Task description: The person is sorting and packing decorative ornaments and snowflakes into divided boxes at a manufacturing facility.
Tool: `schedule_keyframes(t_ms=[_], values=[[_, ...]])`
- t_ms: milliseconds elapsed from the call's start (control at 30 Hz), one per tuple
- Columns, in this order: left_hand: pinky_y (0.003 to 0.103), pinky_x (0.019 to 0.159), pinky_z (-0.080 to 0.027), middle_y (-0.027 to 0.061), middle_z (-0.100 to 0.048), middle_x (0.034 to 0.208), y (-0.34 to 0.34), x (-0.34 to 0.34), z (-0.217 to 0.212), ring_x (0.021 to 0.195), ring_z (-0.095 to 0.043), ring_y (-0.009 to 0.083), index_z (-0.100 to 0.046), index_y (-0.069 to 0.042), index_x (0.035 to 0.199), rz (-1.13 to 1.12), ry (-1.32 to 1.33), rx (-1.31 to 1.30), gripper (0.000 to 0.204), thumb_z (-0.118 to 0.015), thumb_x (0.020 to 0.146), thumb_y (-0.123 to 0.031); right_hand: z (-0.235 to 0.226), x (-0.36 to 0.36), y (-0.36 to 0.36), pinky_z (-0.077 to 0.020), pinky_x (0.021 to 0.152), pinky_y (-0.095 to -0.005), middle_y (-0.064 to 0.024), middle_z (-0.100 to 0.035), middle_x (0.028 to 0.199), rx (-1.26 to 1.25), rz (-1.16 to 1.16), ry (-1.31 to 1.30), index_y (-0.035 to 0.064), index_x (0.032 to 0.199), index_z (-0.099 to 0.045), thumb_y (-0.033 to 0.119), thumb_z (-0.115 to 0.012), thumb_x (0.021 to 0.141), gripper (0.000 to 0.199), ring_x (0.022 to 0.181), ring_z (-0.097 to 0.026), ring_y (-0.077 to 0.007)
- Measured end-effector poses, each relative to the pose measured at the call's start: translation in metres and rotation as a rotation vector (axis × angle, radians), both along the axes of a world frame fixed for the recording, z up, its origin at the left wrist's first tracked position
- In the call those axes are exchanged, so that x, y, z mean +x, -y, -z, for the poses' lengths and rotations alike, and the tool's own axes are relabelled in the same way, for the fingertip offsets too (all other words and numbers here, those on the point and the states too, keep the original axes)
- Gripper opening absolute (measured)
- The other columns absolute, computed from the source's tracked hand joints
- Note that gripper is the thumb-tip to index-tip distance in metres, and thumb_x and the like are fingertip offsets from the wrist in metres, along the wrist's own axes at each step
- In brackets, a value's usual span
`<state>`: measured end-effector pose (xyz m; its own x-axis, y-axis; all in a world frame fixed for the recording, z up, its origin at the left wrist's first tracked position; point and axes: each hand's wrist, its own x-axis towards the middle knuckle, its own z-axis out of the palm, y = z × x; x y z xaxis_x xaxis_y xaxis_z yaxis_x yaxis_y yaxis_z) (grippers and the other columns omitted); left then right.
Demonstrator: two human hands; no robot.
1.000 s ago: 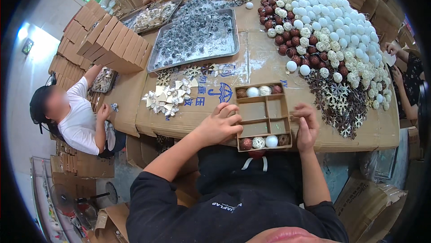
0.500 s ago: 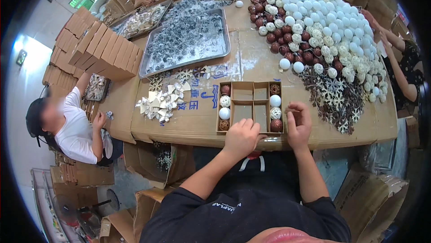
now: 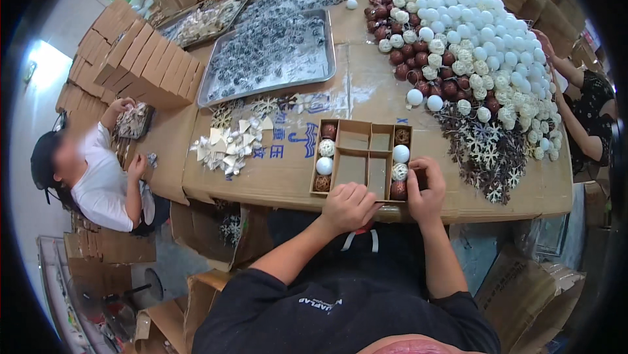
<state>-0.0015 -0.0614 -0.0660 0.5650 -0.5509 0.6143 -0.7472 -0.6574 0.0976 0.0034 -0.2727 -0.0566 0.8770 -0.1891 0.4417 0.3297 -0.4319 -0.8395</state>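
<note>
A shallow divided cardboard box [image 3: 352,169] lies before me on the table. Its left column holds a dark red ball [image 3: 328,131], a white woven ball [image 3: 326,148], a plain white ball [image 3: 324,165] and a brown woven ball [image 3: 322,183]. Similar balls fill the right column, with a dark red one [image 3: 398,190] nearest me. The middle compartments are bare. My left hand [image 3: 351,209] is closed over the box's near edge. At the near right corner, my right hand [image 3: 426,192] rests against the side wall, fingers loosely bent and thumb apart, with nothing visible in it.
Heaped white balls [image 3: 490,33], dark red balls and snowflake pieces [image 3: 487,158] cover the right side. Left are pale wooden pieces [image 3: 229,148], a metal tray [image 3: 261,59] of pine cones and stacked cartons [image 3: 140,59]. Co-workers sit left [image 3: 98,184], far and right.
My right hand has moved left and down onto the box's right side. The box has shifted slightly toward me, my left hand still at its near edge. The co-worker at left has raised a hand.
</note>
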Motion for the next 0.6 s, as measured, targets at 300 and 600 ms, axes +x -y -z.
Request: schedule_keyframes(t_ms=[300, 600], values=[[0.034, 0.069, -0.042, 0.0026, -0.055, 0.082, 0.009, 0.002, 0.004, 0.076, -0.057, 0.0210, -0.062, -0.013, 0.095, 0.004, -0.026, -0.095, 0.026, -0.076, 0.082, -0.031, -0.003, -0.002, 0.003, -0.0528, 0.083, -0.0352, -0.0162, -0.068, 0.104, -0.033, 0.053, 0.019, -0.0012, 0.101, -0.065, -0.001, -0.062, 0.088, 0.013, 0.093, -0.067, -0.0286], [0.034, 0.070, -0.044, 0.0021, -0.055, 0.082, 0.011, 0.000, 0.006, 0.079, -0.059, 0.0199, -0.061, -0.014, 0.088, -0.016, -0.022, -0.106, 0.026, -0.078, 0.079, -0.031, 0.011, -0.003, 0.007, -0.0527, 0.088, -0.0347, -0.0167, -0.066, 0.112, 0.007, 0.009, -0.001, -0.0031, 0.105, -0.065, -0.001, -0.060, 0.090, 0.016, 0.100, -0.066, -0.0266]])
